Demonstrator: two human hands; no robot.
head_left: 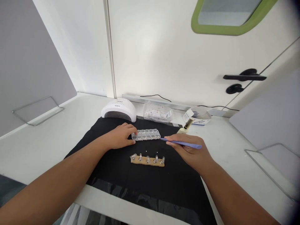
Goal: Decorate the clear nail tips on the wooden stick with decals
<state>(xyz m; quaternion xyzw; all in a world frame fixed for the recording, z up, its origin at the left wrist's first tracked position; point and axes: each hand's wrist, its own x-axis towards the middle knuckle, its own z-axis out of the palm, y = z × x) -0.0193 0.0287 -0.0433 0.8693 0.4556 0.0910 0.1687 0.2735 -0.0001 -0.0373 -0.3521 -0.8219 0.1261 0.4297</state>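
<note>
My left hand (121, 136) grips the left end of a clear compartment box (146, 134), its thumb at the near edge and fingers over the far side. Small bits lie in the compartments, too small to make out. Pinched in my right hand (192, 153) are purple tweezers (185, 143), their tip at the box's right end. I cannot tell whether the tip holds anything. Closer to me, a tan strip (142, 160) carries several clear nail tips standing in a row. Two tiny white specks lie on the black mat (140, 181) between the strip and the box.
A white nail lamp (119, 107) stands at the mat's back left. Behind the box sits a clear plastic tub (157, 113) of packets. A bottle with a gold cap (188, 123) and an opened white carton (199, 117) are at the back right, before a door (164, 56).
</note>
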